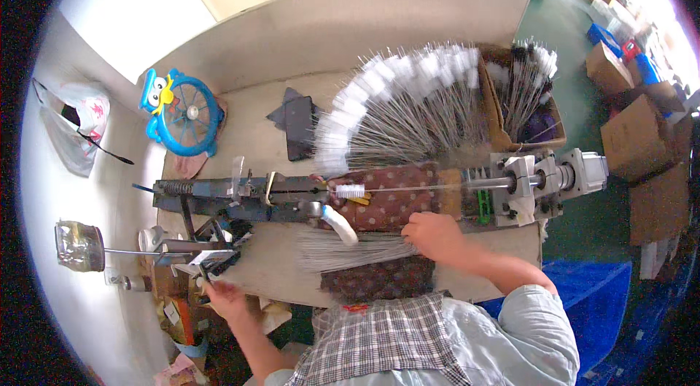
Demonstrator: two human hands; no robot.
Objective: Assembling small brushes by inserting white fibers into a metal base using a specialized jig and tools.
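My left hand (225,301) is at the lower left, blurred, its fingers curled at the end of a dark lever (211,267). What they hold is unclear. My right hand (432,238) has its fingers bent and pressed together over the right end of a bundle of thin wires (350,249); anything pinched there is hidden. Beyond it, a small white-bristled brush (351,191) lies in line with the long machine, its wire stem running right toward a metal shaft (487,183). Under the brush is a brown dotted cloth (397,204). A white-wrapped handle (340,225) slants just left of the wires.
A large fan of white-tipped wire brushes (415,109) fills the back, beside a cardboard box (492,112) of more brushes. A motor (587,171) ends the machine at right. A dark phone-like slab (299,128) and blue toy-shaped fan (191,115) stand back left. A blue bin (590,306) is lower right.
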